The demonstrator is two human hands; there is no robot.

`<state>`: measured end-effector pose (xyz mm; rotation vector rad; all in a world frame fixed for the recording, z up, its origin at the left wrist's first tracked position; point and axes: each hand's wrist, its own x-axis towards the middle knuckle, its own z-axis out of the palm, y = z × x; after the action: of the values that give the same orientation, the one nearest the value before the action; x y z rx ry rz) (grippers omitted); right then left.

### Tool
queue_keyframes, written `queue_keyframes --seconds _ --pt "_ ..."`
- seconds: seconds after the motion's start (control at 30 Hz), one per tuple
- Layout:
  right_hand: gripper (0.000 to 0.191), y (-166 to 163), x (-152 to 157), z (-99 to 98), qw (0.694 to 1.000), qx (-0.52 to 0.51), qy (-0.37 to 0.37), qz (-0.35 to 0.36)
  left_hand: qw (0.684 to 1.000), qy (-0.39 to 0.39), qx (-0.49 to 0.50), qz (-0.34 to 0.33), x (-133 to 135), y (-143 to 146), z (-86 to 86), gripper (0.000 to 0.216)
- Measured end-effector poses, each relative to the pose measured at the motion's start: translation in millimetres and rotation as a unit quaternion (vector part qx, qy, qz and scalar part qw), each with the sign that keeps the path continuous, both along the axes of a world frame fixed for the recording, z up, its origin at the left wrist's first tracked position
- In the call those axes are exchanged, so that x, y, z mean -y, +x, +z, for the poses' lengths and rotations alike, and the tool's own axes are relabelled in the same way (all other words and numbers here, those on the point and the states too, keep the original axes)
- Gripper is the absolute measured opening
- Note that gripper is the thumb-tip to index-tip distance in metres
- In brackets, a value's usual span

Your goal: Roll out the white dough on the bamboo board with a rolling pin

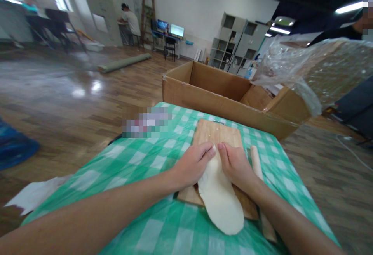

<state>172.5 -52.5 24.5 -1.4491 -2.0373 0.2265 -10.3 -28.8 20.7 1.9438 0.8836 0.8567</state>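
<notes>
A long, flattened sheet of pale dough [223, 202] hangs from both hands above a wooden cutting board [217, 130]. My left hand [196, 162] pinches its upper left edge between thumb and curled fingers. On the opposite edge, my right hand [234, 163] grips it the same way, the two thumbs close together. The dough's rounded lower end reaches past the board's near edge. A wooden rolling pin [256, 162] lies along the board's right side, partly hidden by my right forearm.
A green and white checked cloth [140, 208] covers the table. Beyond it stands a large open cardboard box [204, 92] with plastic wrap [279, 61]. A blurred-out item [147, 122] lies at the far left corner. Other people sit at the back left; another is at far right.
</notes>
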Motion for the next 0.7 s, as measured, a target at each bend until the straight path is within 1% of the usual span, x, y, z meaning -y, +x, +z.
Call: queue_keyframes --seconds 0.1,0.2,0.3,0.4,0.43,0.5,0.57,0.6,0.63,0.7 --pt "0.047 1.4 -1.5 0.3 0.997 -0.039 0.005 -0.073 1.0 -0.013 0.005 0.003 1.0 -0.2 1.6 0.031" --pt "0.05 4.6 -6.7 -3.1 0.981 -0.141 -0.02 -0.13 1.0 -0.029 0.002 0.013 0.2 -0.6 0.2 0.025" --pt "0.046 4.8 -11.5 -8.6 0.954 -0.257 -0.056 -0.146 0.999 -0.026 -0.021 0.03 -0.9 -0.3 -1.8 0.024" --pt "0.043 0.4 -10.9 -9.1 0.935 -0.32 -0.08 -0.133 0.999 -0.017 -0.036 0.032 -0.7 0.2 -1.5 0.021" --pt "0.043 -1.2 -9.4 -7.4 0.936 -0.323 -0.082 -0.117 0.999 -0.017 -0.038 0.024 -0.5 0.3 -1.1 0.02" --pt "0.041 -2.8 -6.0 -2.1 0.951 -0.295 -0.07 -0.054 0.999 -0.019 -0.028 -0.001 -0.2 0.6 -0.9 0.018" --pt "0.035 -1.8 -3.0 3.6 0.973 -0.223 -0.05 0.024 1.0 -0.018 -0.014 -0.02 0.1 1.1 -1.7 0.018" --pt "0.033 -0.7 -1.9 5.9 0.982 -0.177 -0.04 0.046 1.0 -0.016 -0.012 -0.024 0.4 1.4 -2.3 0.018" --pt "0.033 0.6 -1.1 7.7 0.99 -0.131 -0.029 0.053 1.0 -0.014 -0.014 -0.023 0.9 1.6 -2.8 0.018" --pt "0.039 2.6 0.0 9.4 0.997 -0.063 -0.006 0.031 0.999 -0.008 -0.03 -0.014 2.7 2.1 -2.7 0.017"
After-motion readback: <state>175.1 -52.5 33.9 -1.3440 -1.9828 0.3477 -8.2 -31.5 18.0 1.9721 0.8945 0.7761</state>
